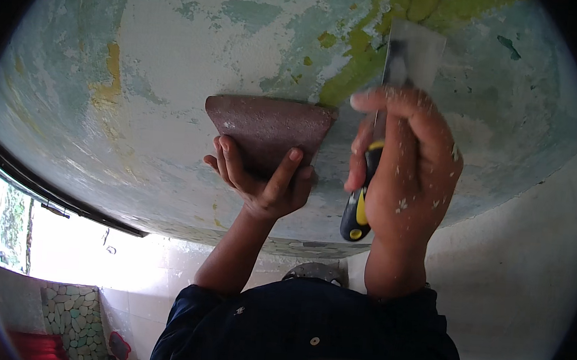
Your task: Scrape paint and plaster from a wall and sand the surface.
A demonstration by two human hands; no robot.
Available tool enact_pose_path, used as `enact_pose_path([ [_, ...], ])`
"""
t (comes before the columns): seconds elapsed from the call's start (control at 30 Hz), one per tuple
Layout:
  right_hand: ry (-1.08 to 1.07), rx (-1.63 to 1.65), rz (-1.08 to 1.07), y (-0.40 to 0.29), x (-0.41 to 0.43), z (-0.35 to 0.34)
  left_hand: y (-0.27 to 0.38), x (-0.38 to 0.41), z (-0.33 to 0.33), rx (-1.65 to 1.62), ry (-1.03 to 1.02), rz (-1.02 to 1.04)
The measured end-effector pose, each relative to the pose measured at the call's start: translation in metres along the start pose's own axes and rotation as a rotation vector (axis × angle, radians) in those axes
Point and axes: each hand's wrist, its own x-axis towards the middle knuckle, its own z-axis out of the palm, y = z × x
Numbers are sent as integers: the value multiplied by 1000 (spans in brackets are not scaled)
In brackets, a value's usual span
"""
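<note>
Before me rises a wall (187,47) with patchy white, pale green and yellow-green paint. My left hand (268,183) holds a curved sheet of brown sandpaper (272,123) by its lower part, up by the wall. To its right, my right hand (409,173) grips a putty knife by its black and yellow handle (360,200), and white flecks dot the back of that hand. The broad metal blade (415,53) points upward, in front of the yellow-green patch (362,59); whether it touches the wall I cannot tell.
A dark-framed opening (5,210) lets in bright light at the left. Pale floor tiles (134,309) lie below, beside a strip of pebble mosaic (70,320) and a red object (38,345) at the lower left. A plain pale wall (502,280) stands at the right.
</note>
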Motion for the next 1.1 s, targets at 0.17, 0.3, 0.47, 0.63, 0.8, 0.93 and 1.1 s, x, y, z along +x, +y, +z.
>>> enact_pose_path([
  [0.17, -10, -102, -116, 22, -19, -3, 2, -1, 4, -11, 23, -3],
  [0.3, -17, -45, -18, 6, -6, 2, 1, -1, 0, -12, 2, 3],
  [0.47, -48, -141, -56, 23, -20, -3, 1, 0, 2, 5, 20, 6],
  [0.63, -42, -40, -32, 4, 0, 2, 0, 0, 0, 6, 12, 3],
  [0.8, -67, -102, -36, 20, -19, -2, 1, -1, 1, 0, 16, 11],
  [0.93, -66, -2, -51, 9, -2, 3, 2, 1, 2, -13, 32, 6],
  [1.1, -89, -56, 10, 19, -17, -5, 3, 0, 0, 21, 7, 9],
])
